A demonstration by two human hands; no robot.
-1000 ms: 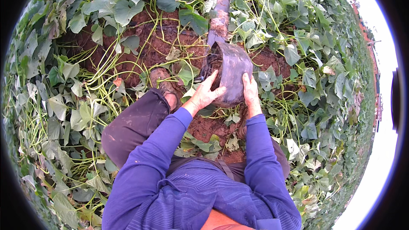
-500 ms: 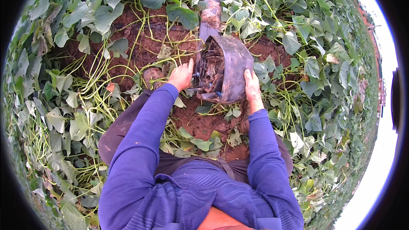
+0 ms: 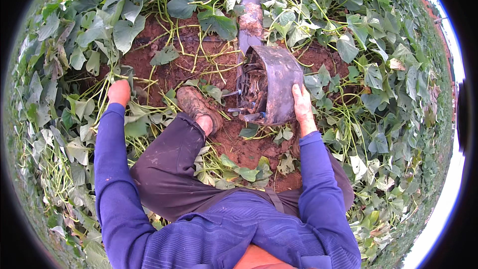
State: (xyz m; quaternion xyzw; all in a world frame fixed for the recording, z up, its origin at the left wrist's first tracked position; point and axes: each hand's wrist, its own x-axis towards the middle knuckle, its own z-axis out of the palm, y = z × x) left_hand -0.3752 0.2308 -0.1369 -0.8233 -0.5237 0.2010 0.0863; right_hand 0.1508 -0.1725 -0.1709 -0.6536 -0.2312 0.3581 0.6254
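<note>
My right hand holds the right side of a dark, mud-stained curved cover, its thumb and fingers along the outer wall. The cover is tilted, with its hollow side facing left. Inside it are dirt, tangled plant bits and several prongs with blue parts. A muddy pole joins the cover at its far end. Off to the left, my left hand is closed around green vine stems, well apart from the cover. What lies inside that fist is partly hidden.
Leafy green vines spread on all sides. Reddish soil shows between my legs and beyond my left foot. My muddy brown shoe rests just left of the cover.
My left hand has moved from beside the cover's prongs out to the left and closed on vine stems. My right hand stays on the cover, which has shifted slightly right in the picture.
</note>
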